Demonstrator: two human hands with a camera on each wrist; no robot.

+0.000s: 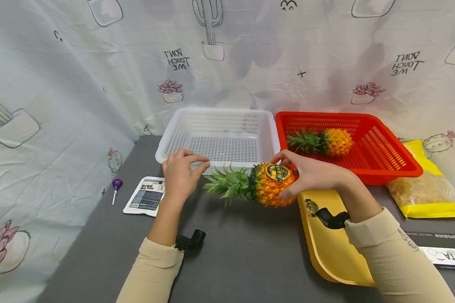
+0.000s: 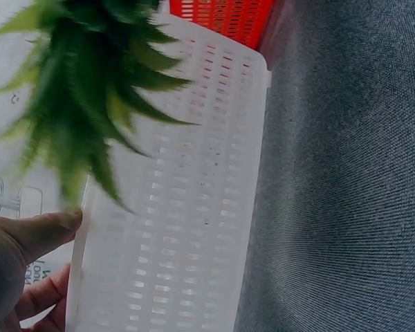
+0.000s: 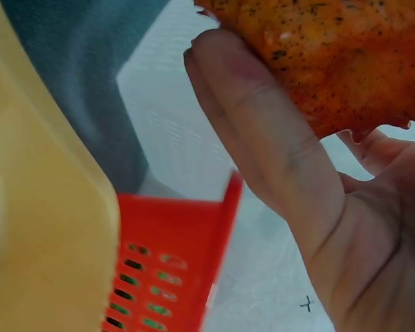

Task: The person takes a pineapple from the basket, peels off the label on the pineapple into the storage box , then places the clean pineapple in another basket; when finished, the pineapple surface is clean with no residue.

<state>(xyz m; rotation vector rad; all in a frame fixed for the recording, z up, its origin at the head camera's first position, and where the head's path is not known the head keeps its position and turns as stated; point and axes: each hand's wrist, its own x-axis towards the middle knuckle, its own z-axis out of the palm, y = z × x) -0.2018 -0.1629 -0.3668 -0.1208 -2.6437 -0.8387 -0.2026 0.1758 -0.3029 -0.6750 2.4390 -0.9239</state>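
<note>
A small pineapple (image 1: pixel 274 184) with a dark round label lies sideways in my right hand (image 1: pixel 311 172), crown to the left. The thumb and fingers of that hand grip the bottom end of its orange body (image 3: pixel 346 62). My left hand (image 1: pixel 182 176) is near the tips of the green crown (image 1: pixel 229 183), thumb and forefinger extended with a gap between them. In the left wrist view the thumb (image 2: pixel 45 232) overlaps the rim of the white basket (image 2: pixel 187 207), just below the leaf tips. A second pineapple (image 1: pixel 337 142) lies in the red basket (image 1: pixel 386 147).
The yellow tray (image 1: pixel 339 252) stands under my right forearm. At the right are a yellow-and-clear food bag (image 1: pixel 424 185) and a dark pasta box (image 1: pixel 447 254). A white pouch (image 1: pixel 145 195) and a purple lollipop (image 1: pixel 116 184) lie at the left.
</note>
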